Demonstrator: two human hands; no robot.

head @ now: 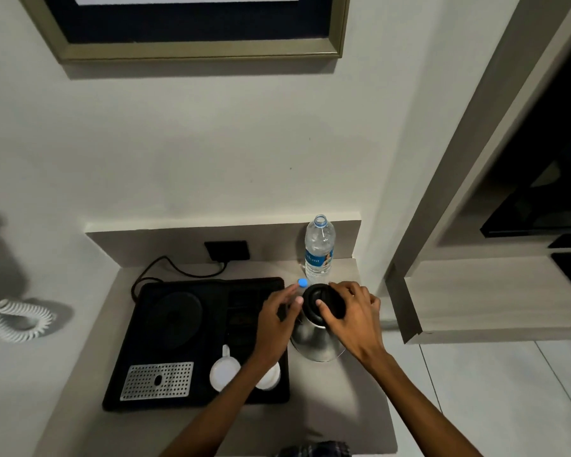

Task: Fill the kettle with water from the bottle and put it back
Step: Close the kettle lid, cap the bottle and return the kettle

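kettle (315,341) on bench (340,400), right of tray (195,399) | right hand (353,311) fingers clamped on lid (323,300) | left hand (274,319) fingers loosely apart beside it | bottle (319,250) uncapped behind | risk: elbow or kettle knocks bottle, spills

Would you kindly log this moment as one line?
right hand on kettle lid | left hand beside | bottle uncapped, upright | cap on counter

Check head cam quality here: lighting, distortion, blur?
Head view: dim, soft shadows under the picture frame; wide-angle bends the wall edges; black tray loses detail; kettle shows mild glare; both hands, left hand and right hand, are slightly soft.
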